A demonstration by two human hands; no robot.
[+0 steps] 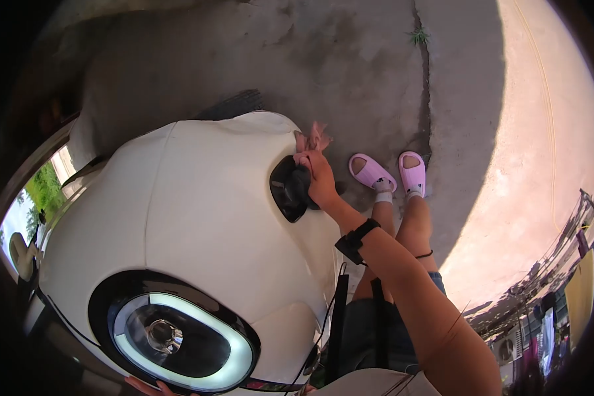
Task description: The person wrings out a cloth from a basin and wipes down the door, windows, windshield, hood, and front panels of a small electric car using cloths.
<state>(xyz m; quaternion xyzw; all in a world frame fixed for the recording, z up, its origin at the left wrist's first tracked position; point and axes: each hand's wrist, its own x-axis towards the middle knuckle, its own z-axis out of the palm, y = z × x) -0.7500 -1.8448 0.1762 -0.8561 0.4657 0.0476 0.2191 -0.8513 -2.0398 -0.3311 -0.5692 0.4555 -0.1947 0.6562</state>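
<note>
The front of a white car (pixel 198 171) fills the left and middle of the view. My right hand (pixel 320 175), a black band (pixel 358 241) on its wrist, is closed around a crumpled pink cloth (pixel 319 136) that sticks out past the fingers. It presses against the glossy black recess (pixel 288 188) in the bumper. At the bottom edge, fingers of my left hand (pixel 150 385) are stretched out beside the lit oval headlight (pixel 178 340); the rest of that hand is out of frame.
My feet in pink slides (pixel 373 173) stand on concrete close to the bumper. A crack (pixel 426 99) runs through the ground, with a small weed (pixel 418 37) in it. A tyre (pixel 234 104) shows past the fender. Assorted items and an air-conditioner unit (pixel 508 348) lie at far right.
</note>
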